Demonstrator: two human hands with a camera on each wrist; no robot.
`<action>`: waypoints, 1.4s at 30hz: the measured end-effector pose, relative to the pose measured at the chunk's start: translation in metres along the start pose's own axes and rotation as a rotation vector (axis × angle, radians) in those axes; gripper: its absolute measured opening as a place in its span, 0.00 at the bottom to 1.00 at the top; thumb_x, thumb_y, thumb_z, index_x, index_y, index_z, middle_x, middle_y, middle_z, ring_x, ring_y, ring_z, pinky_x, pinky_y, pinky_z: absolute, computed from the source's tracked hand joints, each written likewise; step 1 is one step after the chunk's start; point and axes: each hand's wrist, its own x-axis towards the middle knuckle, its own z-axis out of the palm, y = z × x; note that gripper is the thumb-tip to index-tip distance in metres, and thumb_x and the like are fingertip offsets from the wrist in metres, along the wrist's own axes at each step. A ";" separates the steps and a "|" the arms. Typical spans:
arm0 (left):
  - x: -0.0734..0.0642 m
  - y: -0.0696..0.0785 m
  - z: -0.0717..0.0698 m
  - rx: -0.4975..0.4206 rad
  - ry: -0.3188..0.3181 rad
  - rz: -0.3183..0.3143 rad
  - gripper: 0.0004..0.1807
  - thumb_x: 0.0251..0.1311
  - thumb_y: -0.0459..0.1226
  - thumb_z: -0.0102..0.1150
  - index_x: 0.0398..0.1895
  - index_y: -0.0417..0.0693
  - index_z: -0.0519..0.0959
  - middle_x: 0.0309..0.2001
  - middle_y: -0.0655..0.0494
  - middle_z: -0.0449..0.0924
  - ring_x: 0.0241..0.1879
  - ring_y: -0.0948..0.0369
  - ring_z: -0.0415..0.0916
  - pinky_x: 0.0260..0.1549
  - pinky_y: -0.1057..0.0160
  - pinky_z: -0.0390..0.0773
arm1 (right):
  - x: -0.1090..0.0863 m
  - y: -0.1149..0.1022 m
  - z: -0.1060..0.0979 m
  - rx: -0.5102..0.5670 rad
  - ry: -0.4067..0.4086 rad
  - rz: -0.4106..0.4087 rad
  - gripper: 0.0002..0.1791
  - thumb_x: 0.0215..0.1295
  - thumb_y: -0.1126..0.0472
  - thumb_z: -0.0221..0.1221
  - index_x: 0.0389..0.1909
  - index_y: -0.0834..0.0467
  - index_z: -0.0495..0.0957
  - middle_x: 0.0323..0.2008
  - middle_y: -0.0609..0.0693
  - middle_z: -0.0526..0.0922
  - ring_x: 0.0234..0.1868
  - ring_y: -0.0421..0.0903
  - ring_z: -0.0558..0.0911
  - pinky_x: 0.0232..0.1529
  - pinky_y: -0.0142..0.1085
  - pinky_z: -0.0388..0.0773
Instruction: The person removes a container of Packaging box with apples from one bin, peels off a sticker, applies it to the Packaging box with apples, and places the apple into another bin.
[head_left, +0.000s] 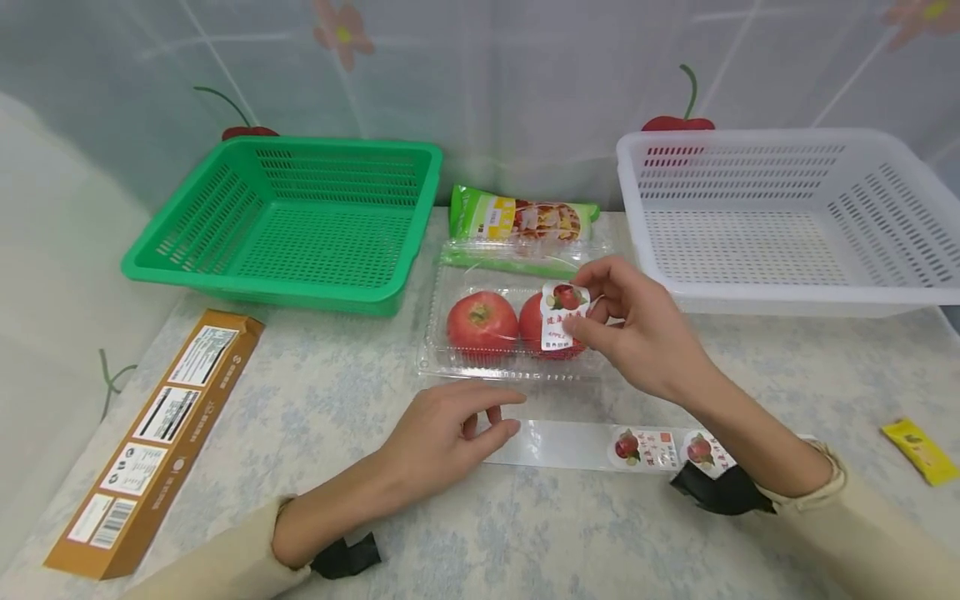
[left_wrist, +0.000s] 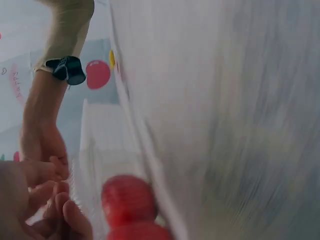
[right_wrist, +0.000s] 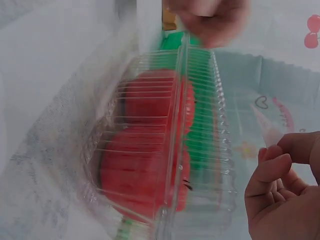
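Observation:
My right hand (head_left: 645, 333) pinches an apple-printed sticker label (head_left: 557, 332) between thumb and fingers. The label hangs in front of the right-hand apple in a clear plastic clamshell box (head_left: 438, 354). Two red apples sit in the box, the left one (head_left: 482, 321) in fuller view. In the right wrist view, ridged clear plastic (right_wrist: 172, 150) covers both apples. My left hand (head_left: 450, 429) hovers in front of the box, fingers loosely bent and nothing seen between them. Its thumb is by the left end of a sticker backing strip (head_left: 555, 444), which bears more apple labels toward the right forearm.
Behind the box lies a green food packet (head_left: 525, 218). A green basket (head_left: 397, 296) stands at the back left, a white basket (head_left: 750, 296) at the back right. A long brown carton (head_left: 161, 433) lies at left, and a small yellow packet (head_left: 921, 450) at right.

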 end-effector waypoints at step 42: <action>0.025 -0.025 -0.033 0.541 0.226 -0.148 0.22 0.65 0.51 0.61 0.56 0.49 0.83 0.56 0.47 0.76 0.40 0.52 0.80 0.17 0.58 0.76 | 0.037 0.012 0.036 -0.249 -0.069 -0.047 0.32 0.58 0.74 0.65 0.64 0.65 0.66 0.46 0.58 0.77 0.32 0.48 0.76 0.32 0.40 0.74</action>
